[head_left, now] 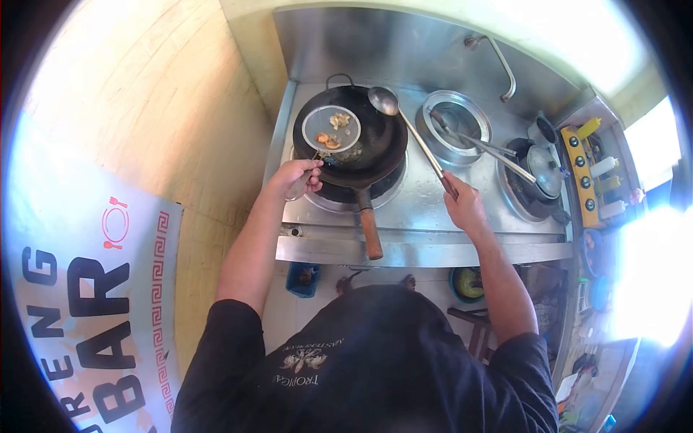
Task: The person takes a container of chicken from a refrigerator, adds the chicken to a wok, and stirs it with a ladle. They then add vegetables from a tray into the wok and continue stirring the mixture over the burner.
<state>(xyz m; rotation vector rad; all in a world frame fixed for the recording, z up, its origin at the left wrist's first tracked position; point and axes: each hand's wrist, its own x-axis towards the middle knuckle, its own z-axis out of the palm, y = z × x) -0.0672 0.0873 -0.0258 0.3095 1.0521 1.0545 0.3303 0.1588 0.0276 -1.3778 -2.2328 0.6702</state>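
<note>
A round wire strainer point(317, 124) with several small pieces of food point(338, 120) in it is over the left part of a dark wok point(382, 148). My left hand point(297, 177) grips the strainer's handle near the wok's front left rim. The wok sits on a burner, its wooden handle point(370, 234) pointing towards me. My right hand point(464, 203) is closed round the end of a long metal ladle point(384, 102), whose bowl is at the wok's back right rim. Some food bits lie in the wok just below the strainer.
Right of the wok stands a metal pot point(462, 154) with utensils across it. Farther right are a lidded pot point(545, 169) and a shelf of squeeze bottles point(603, 167). A faucet point(503, 61) projects from the steel backsplash point(346, 43). A wall point(209, 144) rises at the left.
</note>
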